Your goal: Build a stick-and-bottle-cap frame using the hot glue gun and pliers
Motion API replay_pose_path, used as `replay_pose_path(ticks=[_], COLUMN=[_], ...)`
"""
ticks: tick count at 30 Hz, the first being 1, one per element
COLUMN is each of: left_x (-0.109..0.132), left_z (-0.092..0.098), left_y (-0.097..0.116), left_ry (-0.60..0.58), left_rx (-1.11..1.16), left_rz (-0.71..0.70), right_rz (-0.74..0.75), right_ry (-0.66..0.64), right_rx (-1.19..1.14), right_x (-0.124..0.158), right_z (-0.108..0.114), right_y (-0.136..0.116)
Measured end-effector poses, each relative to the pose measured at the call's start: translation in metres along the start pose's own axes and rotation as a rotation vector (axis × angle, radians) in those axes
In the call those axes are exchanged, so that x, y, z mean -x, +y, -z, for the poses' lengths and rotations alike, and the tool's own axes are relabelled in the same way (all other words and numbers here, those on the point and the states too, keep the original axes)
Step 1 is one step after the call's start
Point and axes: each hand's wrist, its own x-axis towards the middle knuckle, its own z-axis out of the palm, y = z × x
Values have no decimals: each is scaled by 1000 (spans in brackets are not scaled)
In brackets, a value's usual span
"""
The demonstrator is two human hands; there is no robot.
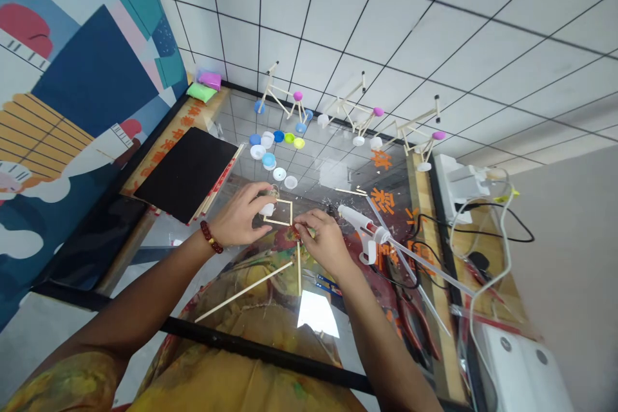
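A small square frame of thin wooden sticks point(291, 212) lies on the glass tabletop between my hands. My left hand point(241, 214) curves around its left side, thumb and fingers apart. Between them, at the frame's edge, sits a white bottle cap point(267, 209); whether the fingers touch it is unclear. Beside the lower right corner, my right hand point(324, 238) is closed in a pinch, and whatever its fingertips hold is hidden. Below them lie a short stick point(299, 270) and a longer slanting stick point(244, 292). A white glue gun point(360, 222) rests right of my right hand.
Loose bottle caps point(268, 159) are scattered ahead. Several stick models with caps and pink balls point(298, 96) stand along the back edge. A black sheet on a stack point(193, 174) lies left. Pliers point(415, 322), cables and a power strip point(454, 187) occupy the right.
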Motion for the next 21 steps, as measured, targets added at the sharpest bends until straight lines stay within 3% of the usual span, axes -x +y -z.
replay_pose_path(ticks=[21], left_x=[-4], left_z=[-4], left_y=[2], left_ry=[2], left_rx=[-17], left_rz=[59], right_rz=[-24], right_ry=[0], right_rx=[11], right_x=[1], right_z=[-1], right_y=[-1])
